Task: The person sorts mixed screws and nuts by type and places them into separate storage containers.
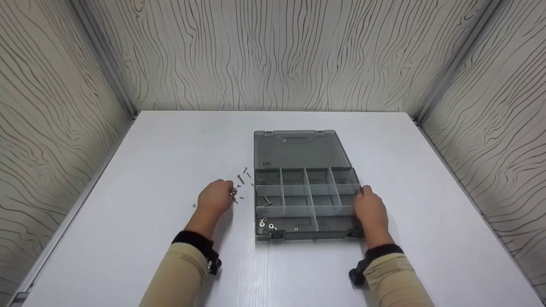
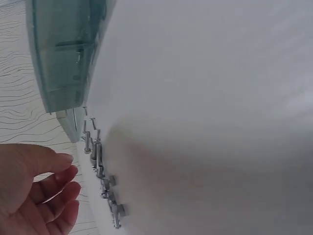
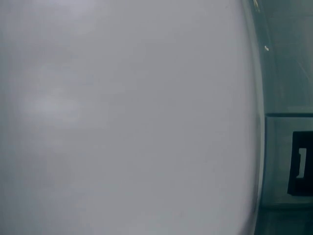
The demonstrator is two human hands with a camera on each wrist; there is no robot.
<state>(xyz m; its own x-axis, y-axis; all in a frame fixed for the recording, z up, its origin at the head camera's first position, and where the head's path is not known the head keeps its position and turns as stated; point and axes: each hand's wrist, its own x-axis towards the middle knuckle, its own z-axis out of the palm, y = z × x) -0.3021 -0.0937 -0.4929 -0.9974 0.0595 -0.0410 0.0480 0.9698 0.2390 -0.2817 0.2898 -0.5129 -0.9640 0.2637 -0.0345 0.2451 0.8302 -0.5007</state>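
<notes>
A grey translucent compartment box (image 1: 307, 236) lies open on the white table, its lid (image 1: 303, 153) folded back. My right hand (image 1: 372, 211) grips the box's right side wall, fingertips at the rim; the right wrist view shows only the box's edge and a black latch (image 3: 301, 164). Left of the box, my left hand (image 1: 215, 196) hovers beside a loose line of screws (image 2: 98, 154). Its fingers are loosely curled, and nothing shows between thumb and fingers in the left wrist view. Several nuts (image 1: 262, 224) lie in the front left compartment, and screws (image 1: 267, 200) in the one behind.
More small screws (image 1: 241, 179) are scattered close to the box's left wall. A tiny nut (image 1: 194, 206) sits apart, left of my left hand. Wood-patterned panels (image 1: 273, 55) enclose the white table (image 1: 170, 140) at the back and both sides.
</notes>
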